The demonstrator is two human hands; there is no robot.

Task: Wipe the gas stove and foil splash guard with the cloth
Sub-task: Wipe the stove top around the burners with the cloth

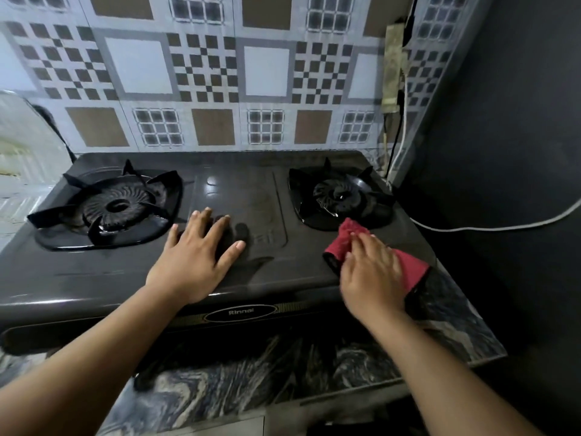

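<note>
A dark two-burner gas stove (239,190) is being carried by a marbled desk (452,313), with a patterned foil splash guard (204,73) standing upright behind it and a crinkled foil panel (19,146) being seen at the left edge. The left hand (195,256) is being rested flat on the glossy middle panel of the stove top, between the two burners; its fingers (220,225) are being kept straight and spread, released, with nothing being grasped. The right hand (371,272) is being pressed down on a red cloth (345,240), which is lying on the stove top at its front right corner, just in front of the right burner (339,193). The right fingers (364,243) are being laid over the cloth, but the hand is blurred, so whether the cloth is being grasped or only pressed flat cannot be told. One end of the cloth is being shown beyond the fingertips toward the burner, and the other end is sticking out past the right side of the hand, at the stove's edge. The left burner (113,206), with its black pan support, is being left apart from both hands. A brand badge (240,312) is being shown on the stove's front face. A white cable (490,226) is being trailed along the dark wall at the right.
</note>
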